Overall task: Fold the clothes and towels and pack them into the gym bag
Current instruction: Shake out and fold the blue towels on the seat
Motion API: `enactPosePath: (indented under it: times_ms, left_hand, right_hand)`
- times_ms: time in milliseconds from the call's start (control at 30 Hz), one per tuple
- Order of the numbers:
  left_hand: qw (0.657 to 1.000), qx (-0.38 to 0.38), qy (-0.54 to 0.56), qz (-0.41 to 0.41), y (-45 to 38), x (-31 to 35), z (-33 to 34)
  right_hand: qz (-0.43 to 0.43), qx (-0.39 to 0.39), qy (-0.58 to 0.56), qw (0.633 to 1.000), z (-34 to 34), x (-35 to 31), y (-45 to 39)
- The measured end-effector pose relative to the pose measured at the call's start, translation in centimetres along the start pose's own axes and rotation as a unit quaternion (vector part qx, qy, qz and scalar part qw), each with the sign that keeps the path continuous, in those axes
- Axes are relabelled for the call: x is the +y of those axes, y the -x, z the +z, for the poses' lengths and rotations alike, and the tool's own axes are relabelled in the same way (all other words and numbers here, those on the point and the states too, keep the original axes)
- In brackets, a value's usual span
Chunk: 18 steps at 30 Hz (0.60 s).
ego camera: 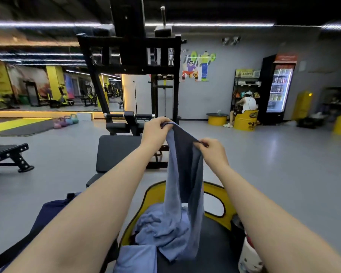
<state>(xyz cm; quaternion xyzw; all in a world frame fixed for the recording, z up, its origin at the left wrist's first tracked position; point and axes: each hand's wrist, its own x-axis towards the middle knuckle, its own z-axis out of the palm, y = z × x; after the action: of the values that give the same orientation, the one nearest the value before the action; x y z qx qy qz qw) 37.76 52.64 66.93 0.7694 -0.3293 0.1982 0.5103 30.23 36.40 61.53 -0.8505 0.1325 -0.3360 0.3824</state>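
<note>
Both forearms fill the lower view, reaching forward over the yellow-rimmed seat. Left hand pinches one top corner of the blue towel; right hand pinches the other corner, lower and nearer to me. Fingers of both hands are curled onto the fabric edge. Towel hangs in a long drape, its lower end resting on a crumpled heap of blue cloth on the seat. Judgement: holding it high by the corners lets gravity pull it straight, ready for a first fold. Dark blue fabric, possibly the gym bag, lies at lower left, partly hidden by my arm. Packing not yet begun.
</note>
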Motion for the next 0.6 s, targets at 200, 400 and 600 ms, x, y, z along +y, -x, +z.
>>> enactPosePath:
  times_ms: [200,400,600]
  left_hand:
    - [0.999,0.007,0.008,0.033,0.6,6.2,-3.5]
    - [0.998,-0.048,0.032,0.031,2.2,11.9,-5.3]
    - [0.993,-0.113,0.011,0.026,3.6,16.0,-6.7]
  right_hand:
    - [-0.065,0.024,-0.034,0.997,-4.6,-5.2,2.3]
    - [-0.097,0.051,-0.044,0.993,-7.7,-9.0,4.9]
    - [-0.113,0.052,-0.110,0.986,-9.9,-12.1,7.2]
